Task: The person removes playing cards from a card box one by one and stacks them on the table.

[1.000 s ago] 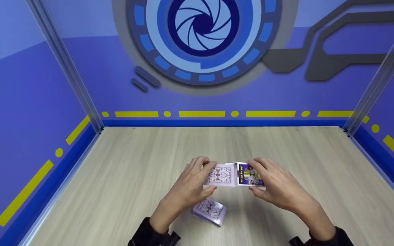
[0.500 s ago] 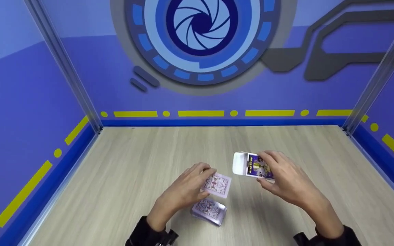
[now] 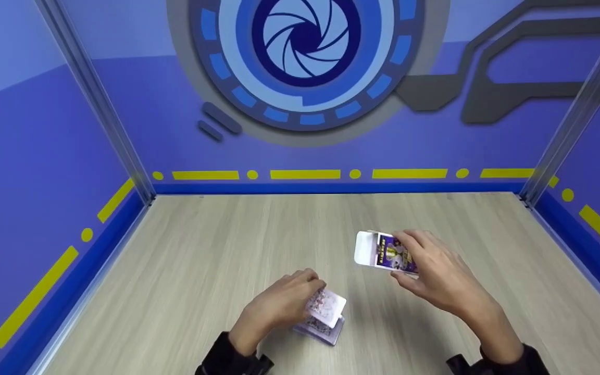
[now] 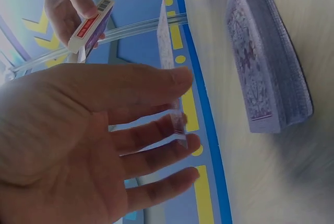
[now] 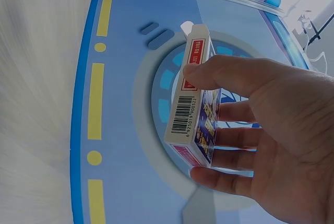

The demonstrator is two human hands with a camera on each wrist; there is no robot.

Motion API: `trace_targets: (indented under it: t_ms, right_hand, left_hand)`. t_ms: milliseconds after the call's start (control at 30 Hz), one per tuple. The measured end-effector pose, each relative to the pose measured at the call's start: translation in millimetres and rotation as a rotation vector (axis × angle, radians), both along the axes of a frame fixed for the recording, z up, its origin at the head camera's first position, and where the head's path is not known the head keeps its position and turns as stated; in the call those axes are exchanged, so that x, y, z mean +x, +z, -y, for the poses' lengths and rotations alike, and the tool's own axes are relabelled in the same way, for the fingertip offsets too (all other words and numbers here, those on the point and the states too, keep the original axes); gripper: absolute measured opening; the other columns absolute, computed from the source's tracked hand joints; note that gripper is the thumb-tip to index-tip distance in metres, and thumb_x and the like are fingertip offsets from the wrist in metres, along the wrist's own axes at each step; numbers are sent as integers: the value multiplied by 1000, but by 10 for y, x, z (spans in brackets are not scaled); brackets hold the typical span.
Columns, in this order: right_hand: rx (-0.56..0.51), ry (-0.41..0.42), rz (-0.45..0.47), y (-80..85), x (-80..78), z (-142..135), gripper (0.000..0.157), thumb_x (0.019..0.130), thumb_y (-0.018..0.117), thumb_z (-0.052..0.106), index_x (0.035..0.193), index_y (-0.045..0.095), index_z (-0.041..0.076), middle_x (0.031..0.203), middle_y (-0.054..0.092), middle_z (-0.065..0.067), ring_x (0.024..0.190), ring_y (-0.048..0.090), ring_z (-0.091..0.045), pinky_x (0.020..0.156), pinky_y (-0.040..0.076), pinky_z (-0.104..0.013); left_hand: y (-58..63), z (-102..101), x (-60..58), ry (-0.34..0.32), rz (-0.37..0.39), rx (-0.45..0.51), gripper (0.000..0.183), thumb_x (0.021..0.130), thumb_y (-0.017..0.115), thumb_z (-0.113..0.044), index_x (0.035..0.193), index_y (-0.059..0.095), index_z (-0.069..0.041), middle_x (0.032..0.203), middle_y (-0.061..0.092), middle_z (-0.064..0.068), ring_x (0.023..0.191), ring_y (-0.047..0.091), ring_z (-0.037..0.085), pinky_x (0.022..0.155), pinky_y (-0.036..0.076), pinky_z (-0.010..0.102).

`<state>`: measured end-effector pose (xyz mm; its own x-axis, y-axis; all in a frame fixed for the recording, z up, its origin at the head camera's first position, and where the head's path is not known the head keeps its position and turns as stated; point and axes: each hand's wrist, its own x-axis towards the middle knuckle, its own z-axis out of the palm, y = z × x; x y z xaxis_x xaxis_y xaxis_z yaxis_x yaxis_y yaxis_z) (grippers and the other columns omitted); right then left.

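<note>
My left hand (image 3: pixel 282 302) pinches a thin playing card (image 3: pixel 327 307) by its edges, patterned back up, tilted over a deck of cards (image 3: pixel 318 333) on the table. In the left wrist view this card (image 4: pixel 165 41) appears edge-on between thumb and fingers, apart from the thick deck (image 4: pixel 261 57). Off to the right, my right hand (image 3: pixel 438 273) grips the card box (image 3: pixel 396 255), purple and yellow on its face, with its white end flap (image 3: pixel 365 248) open toward the left. A barcode (image 5: pixel 183 113) marks the box's side in the right wrist view.
The pale wood table (image 3: pixel 216 234) lies between blue printed panels, one at the back (image 3: pixel 123 114) and one on each side. Metal posts (image 3: pixel 97 99) stand at the rear corners. Black straps (image 3: pixel 232 359) circle both wrists.
The left hand has drawn the card away from the box's mouth and lowered it toward the front, over the deck. The right hand moved the box slightly right and back, then held still.
</note>
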<state>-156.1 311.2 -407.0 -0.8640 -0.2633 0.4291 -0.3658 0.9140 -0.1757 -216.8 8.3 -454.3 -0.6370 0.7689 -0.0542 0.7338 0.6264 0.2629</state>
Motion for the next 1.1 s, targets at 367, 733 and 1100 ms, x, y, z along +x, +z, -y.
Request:
trace_targets:
  t_ms: [367, 733, 1100]
  right_hand:
    - [6, 0, 5, -6, -2, 10, 69, 77, 91, 25, 136, 60, 6, 125, 63, -12, 107, 62, -27, 80, 55, -45]
    - [22, 15, 3, -7, 1, -3, 70, 78, 91, 25, 136, 60, 4, 125, 63, -12, 106, 63, -28, 82, 55, -46]
    - [21, 7, 22, -8, 3, 10, 71, 78, 91, 27, 137, 60, 3, 127, 63, -13, 107, 64, -30, 84, 55, -48]
  left_hand:
    - [-99, -44, 54, 22, 44, -68, 44, 79, 83, -5, 122, 72, -9, 123, 62, 4, 109, 62, 17, 96, 52, 32]
    - [-160, -55, 67, 40, 63, -88, 47, 74, 86, -8, 119, 72, -12, 104, 58, -2, 92, 55, 12, 86, 52, 32]
    - [-212, -100, 78, 90, 91, -113, 46, 76, 81, 3, 120, 72, -10, 101, 54, 0, 90, 49, 12, 80, 52, 29]
